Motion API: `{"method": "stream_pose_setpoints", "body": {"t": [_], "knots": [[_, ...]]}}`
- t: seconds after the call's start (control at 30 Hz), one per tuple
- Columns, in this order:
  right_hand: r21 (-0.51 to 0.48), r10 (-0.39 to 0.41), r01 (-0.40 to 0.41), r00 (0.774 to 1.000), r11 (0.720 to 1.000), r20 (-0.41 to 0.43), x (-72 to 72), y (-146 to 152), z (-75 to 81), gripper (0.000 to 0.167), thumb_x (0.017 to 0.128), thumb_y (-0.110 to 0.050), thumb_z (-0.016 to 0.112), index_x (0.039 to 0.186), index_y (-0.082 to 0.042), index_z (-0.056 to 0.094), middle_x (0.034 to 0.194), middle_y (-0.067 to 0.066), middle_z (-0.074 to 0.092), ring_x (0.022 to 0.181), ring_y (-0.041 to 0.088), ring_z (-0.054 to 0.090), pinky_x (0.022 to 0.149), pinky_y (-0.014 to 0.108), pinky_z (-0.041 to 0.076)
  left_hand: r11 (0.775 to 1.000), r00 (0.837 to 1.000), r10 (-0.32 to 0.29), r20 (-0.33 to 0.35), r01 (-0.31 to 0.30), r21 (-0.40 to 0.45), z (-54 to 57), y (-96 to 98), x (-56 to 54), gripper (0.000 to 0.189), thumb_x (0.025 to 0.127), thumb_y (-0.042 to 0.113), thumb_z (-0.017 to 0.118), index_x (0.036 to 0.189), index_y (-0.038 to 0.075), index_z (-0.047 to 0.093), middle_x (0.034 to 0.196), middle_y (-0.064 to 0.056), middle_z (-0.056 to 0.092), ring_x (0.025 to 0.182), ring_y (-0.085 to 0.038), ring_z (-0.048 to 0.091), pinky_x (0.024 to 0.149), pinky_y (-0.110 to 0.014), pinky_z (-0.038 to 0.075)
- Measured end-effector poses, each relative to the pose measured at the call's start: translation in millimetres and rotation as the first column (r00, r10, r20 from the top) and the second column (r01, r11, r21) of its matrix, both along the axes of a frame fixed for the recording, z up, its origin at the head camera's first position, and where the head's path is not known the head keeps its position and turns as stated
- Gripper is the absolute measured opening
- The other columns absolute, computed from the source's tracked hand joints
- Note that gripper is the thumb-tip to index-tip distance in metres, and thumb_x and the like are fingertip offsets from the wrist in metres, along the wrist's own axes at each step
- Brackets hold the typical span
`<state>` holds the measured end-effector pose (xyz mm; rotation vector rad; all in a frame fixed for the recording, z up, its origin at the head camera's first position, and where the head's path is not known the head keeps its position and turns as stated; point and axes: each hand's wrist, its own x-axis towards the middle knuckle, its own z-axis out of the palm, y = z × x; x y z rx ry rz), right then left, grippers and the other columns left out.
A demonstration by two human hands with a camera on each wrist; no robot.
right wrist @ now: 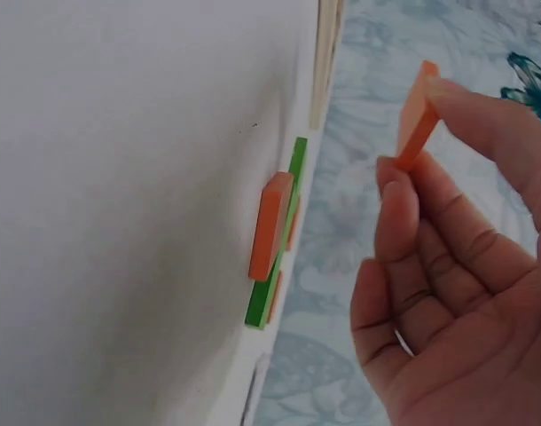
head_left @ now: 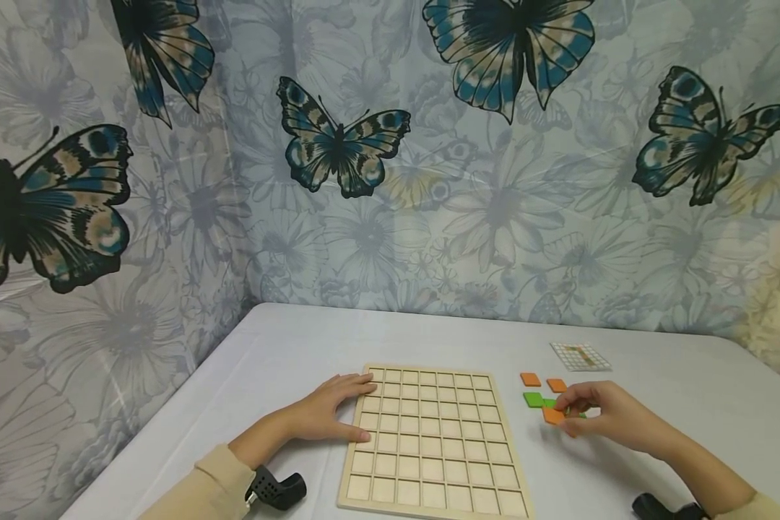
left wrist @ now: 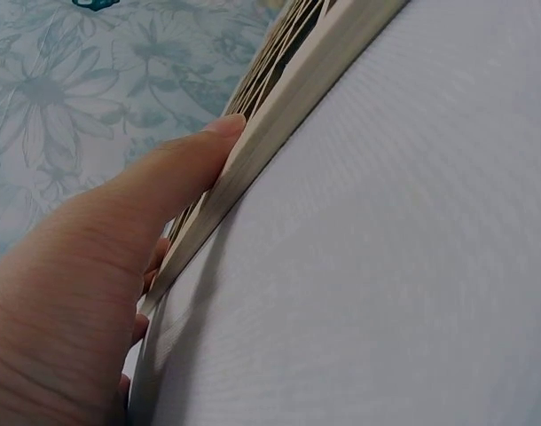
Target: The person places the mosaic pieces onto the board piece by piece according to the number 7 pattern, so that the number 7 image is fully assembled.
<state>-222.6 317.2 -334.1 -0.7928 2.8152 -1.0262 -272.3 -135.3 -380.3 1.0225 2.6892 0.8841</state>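
Note:
My left hand (head_left: 321,412) rests on the left edge of a wooden grid board (head_left: 437,468), fingers spread toward its upper corner. In the left wrist view, the thumb (left wrist: 186,169) touches the rim of the board (left wrist: 279,115). To the board's right, my right hand (head_left: 607,415) pinches an orange square tile (right wrist: 419,115) between thumb and fingertips, held above the table. Below this hand lie another orange tile (right wrist: 270,226) and green tiles (right wrist: 297,164). From the head camera, the fingers mostly hide the pinched tile and partly cover the green ones.
Behind the right hand are two orange tiles (head_left: 530,379) and a green tile (head_left: 533,399). A small printed grid card (head_left: 581,357) lies farther back on the white table (head_left: 312,332). Butterfly-patterned fabric (head_left: 364,253) hangs behind the table. Black wrist devices (head_left: 279,490) are on both arms.

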Motion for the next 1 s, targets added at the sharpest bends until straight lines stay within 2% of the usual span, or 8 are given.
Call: {"method": "stream_pose_setpoints", "body": {"t": [0.23,0.63,0.83,1.0], "knots": [[-0.010,0.002,-0.002,1.000,1.000,0.017,-5.1,-16.1,5.7,0.026,0.081,-0.022,0.072,0.097,-0.002,0.065,0.089,-0.002,0.064,0.075,-0.003,0.054,0.064,0.020,0.047,1.000,1.000,0.002,0.004,-0.002,0.005,0.2,-0.9,1.2,0.078,0.077,0.051,0.070,0.142,0.019,0.041,0.154,-0.004,0.026,0.143,-0.033,0.017,0.115,-0.057,0.010],[-0.009,0.028,-0.028,1.000,1.000,-0.008,-12.1,-33.2,13.2,0.024,0.082,-0.024,0.071,0.097,-0.006,0.066,0.095,0.006,0.065,0.077,-0.001,0.053,0.065,0.022,0.047,1.000,1.000,-0.004,-0.015,0.004,-0.006,-0.4,0.2,-0.3,0.077,0.076,0.051,0.070,0.142,0.021,0.041,0.153,0.000,0.027,0.143,-0.029,0.019,0.116,-0.054,0.010],[0.006,0.012,-0.012,1.000,1.000,-0.019,-21.6,-45.3,14.7,0.024,0.081,-0.026,0.072,0.097,-0.008,0.066,0.095,0.003,0.065,0.077,-0.001,0.055,0.066,0.022,0.049,1.000,1.000,0.007,-0.009,-0.008,-0.025,1.7,1.4,0.4,0.079,0.076,0.051,0.071,0.142,0.023,0.040,0.153,0.001,0.027,0.143,-0.030,0.019,0.114,-0.057,0.014],[-0.012,0.036,-0.036,0.999,0.999,-0.018,-31.3,-59.5,15.6,0.024,0.082,-0.026,0.071,0.097,-0.007,0.066,0.091,0.002,0.065,0.077,0.001,0.057,0.066,0.023,0.050,0.999,1.000,0.012,-0.004,-0.013,-0.048,3.2,1.7,0.4,0.081,0.075,0.052,0.071,0.143,0.024,0.038,0.153,0.001,0.027,0.142,-0.029,0.020,0.112,-0.058,0.019]]}}
